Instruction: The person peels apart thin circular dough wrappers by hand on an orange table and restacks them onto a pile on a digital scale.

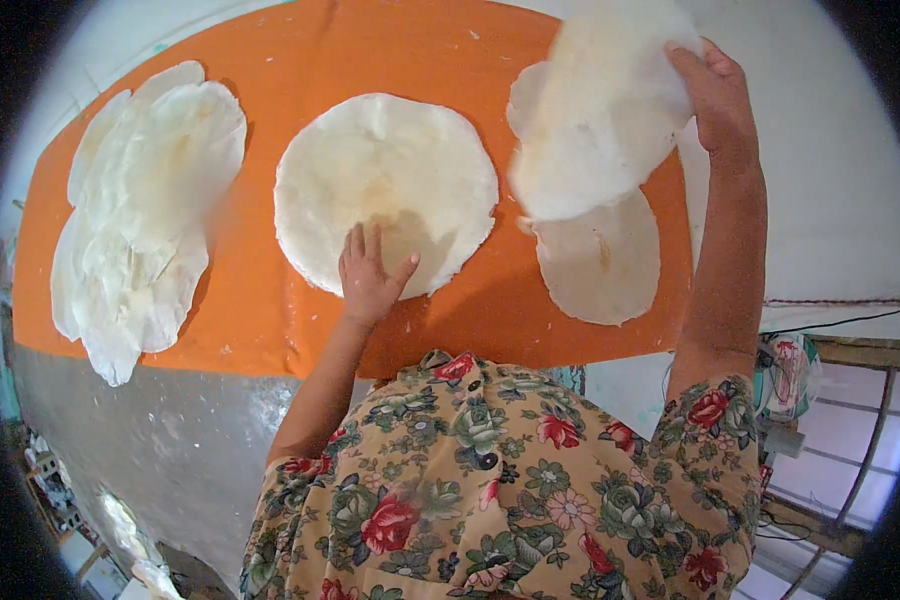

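Observation:
A round stack of thin, pale flatbreads (385,150) lies in the middle of the orange cloth. My left hand (370,277) rests flat on its near edge, fingers spread. Up at the right, my right hand (712,90) pinches the edge of a thin whitish flatbread (600,130), which is lifted and smeared by motion. Beneath this hanging sheet lie other thin flatbreads (602,265), partly hidden by it. A loose, overlapping pile of whitish flatbreads (140,220) spreads over the left part of the cloth, its lowest tip hanging past the cloth's near edge.
The orange cloth (260,60) covers a table close in front of my body. A grey floor (200,430) shows at the lower left. Off to the right are a dark cable (840,322), a roundish see-through object (792,375) and a barred, bright opening (860,440).

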Action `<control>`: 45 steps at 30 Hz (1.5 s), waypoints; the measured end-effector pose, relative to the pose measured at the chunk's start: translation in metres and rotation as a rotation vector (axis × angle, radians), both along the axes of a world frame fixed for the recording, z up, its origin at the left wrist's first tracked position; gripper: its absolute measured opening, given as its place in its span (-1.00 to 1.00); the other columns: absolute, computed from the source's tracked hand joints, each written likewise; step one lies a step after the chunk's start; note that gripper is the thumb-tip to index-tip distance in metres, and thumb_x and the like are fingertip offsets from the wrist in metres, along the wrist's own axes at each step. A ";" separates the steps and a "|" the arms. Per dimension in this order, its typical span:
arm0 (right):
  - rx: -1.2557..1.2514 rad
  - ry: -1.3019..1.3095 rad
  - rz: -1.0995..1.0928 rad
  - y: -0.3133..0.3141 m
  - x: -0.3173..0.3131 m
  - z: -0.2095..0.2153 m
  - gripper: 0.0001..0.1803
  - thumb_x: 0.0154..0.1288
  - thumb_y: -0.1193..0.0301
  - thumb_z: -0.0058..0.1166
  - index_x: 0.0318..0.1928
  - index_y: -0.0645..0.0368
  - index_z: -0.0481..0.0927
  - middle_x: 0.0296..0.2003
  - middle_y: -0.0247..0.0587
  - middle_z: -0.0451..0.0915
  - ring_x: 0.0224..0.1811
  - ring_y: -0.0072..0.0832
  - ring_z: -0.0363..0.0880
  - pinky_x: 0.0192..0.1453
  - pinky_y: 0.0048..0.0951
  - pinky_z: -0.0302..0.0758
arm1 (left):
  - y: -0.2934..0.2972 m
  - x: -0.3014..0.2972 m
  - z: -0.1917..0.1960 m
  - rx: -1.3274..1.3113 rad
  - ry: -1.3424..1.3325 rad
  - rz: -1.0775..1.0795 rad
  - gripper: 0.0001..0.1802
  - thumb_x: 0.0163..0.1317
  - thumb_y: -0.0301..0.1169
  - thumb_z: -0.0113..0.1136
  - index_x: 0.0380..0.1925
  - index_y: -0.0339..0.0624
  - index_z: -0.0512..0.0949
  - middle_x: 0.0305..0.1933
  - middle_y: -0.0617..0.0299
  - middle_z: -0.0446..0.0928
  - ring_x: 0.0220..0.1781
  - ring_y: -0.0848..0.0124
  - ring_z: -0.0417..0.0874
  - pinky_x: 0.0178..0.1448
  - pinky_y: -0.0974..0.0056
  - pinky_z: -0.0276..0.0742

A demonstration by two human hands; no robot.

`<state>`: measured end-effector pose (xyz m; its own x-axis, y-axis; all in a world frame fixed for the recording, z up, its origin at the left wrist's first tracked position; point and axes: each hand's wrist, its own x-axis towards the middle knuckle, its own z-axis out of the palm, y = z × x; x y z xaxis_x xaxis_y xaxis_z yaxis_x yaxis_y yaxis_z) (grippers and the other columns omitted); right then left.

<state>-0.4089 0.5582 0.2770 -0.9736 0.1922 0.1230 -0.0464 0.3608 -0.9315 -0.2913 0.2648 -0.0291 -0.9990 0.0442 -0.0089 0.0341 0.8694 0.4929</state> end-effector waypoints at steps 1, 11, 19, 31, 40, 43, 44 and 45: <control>-0.121 0.053 -0.002 -0.010 0.007 0.001 -0.65 0.22 0.35 -0.03 -0.01 0.23 0.43 -0.22 -0.33 0.54 -0.19 -0.47 0.51 -0.08 -0.45 0.45 | -0.002 -0.002 0.006 0.406 -0.066 -0.012 -0.13 0.08 0.19 -0.01 0.20 -0.28 0.18 0.31 -0.19 0.05 0.37 0.00 0.00 0.33 -0.12 -0.09; -0.667 -0.560 -0.009 -0.042 0.055 -0.287 -0.60 0.22 0.32 -0.03 0.04 0.22 0.37 -0.10 -0.17 0.50 -0.09 -0.34 0.50 -0.10 -0.31 0.49 | -0.044 -0.017 0.025 1.758 -0.327 0.384 -0.36 0.17 -0.02 0.06 0.07 -0.30 0.26 0.05 0.04 0.40 0.07 0.22 0.43 0.10 0.09 0.30; -0.459 -0.787 0.043 -0.056 0.065 -0.290 -0.64 0.19 0.22 0.03 -0.06 0.12 0.45 -0.23 -0.23 0.54 -0.25 -0.46 0.52 -0.27 -0.40 0.50 | -0.066 -0.020 -0.025 1.509 -0.216 0.698 -0.77 0.16 -0.45 0.05 -0.21 -0.32 0.34 -0.27 0.13 0.43 -0.30 0.31 0.49 -0.28 0.20 0.44; 0.664 -0.623 0.081 0.023 0.065 -0.278 -0.64 0.13 0.10 0.06 -0.31 0.16 0.53 -0.50 -0.22 0.57 -0.51 -0.44 0.53 -0.41 -0.41 0.45 | -0.010 0.002 0.032 -0.159 0.278 0.305 -0.25 0.08 -0.07 0.14 0.16 -0.30 0.18 0.22 -0.26 0.06 0.27 -0.07 0.05 0.16 -0.15 0.11; 1.190 -0.351 -0.208 0.125 0.028 -0.318 -0.53 0.08 0.37 -0.01 0.07 0.05 0.36 0.11 -0.18 0.34 0.19 -0.27 0.24 0.12 -0.09 0.27 | -0.005 0.020 -0.007 -0.395 0.124 0.063 -0.18 0.10 0.19 -0.08 0.25 -0.08 0.15 0.38 -0.12 -0.12 0.41 -0.09 -0.21 0.33 -0.23 -0.24; 1.201 -0.418 -0.126 0.131 0.016 -0.323 -0.52 0.09 0.42 -0.05 0.10 0.02 0.33 0.18 -0.22 0.26 0.26 -0.33 0.13 0.14 0.02 0.21 | -0.006 0.022 -0.007 -0.402 0.119 0.082 -0.18 0.09 0.19 -0.08 0.26 -0.07 0.14 0.39 -0.10 -0.13 0.42 -0.06 -0.22 0.34 -0.23 -0.26; 1.203 -0.411 -0.121 0.133 0.012 -0.325 -0.52 0.09 0.42 -0.05 0.10 0.02 0.33 0.18 -0.22 0.26 0.26 -0.33 0.13 0.14 0.02 0.21 | -0.007 0.022 -0.007 -0.406 0.112 0.083 -0.18 0.09 0.18 -0.07 0.26 -0.06 0.13 0.39 -0.08 -0.14 0.42 -0.05 -0.23 0.34 -0.22 -0.27; 1.225 -0.312 -0.142 0.137 0.009 -0.328 -0.57 0.10 0.43 -0.07 0.06 0.03 0.37 0.12 -0.18 0.33 0.21 -0.30 0.22 0.11 -0.01 0.26 | -0.007 0.022 -0.008 -0.410 0.105 0.082 -0.18 0.09 0.18 -0.07 0.26 -0.06 0.13 0.39 -0.07 -0.14 0.43 -0.04 -0.23 0.35 -0.21 -0.28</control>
<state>-0.4004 0.6954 -0.0507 -0.9734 0.2200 0.0638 0.2232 0.9735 0.0494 -0.2693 0.2580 -0.0369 -0.9955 -0.0219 0.0925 -0.0122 0.9946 0.1034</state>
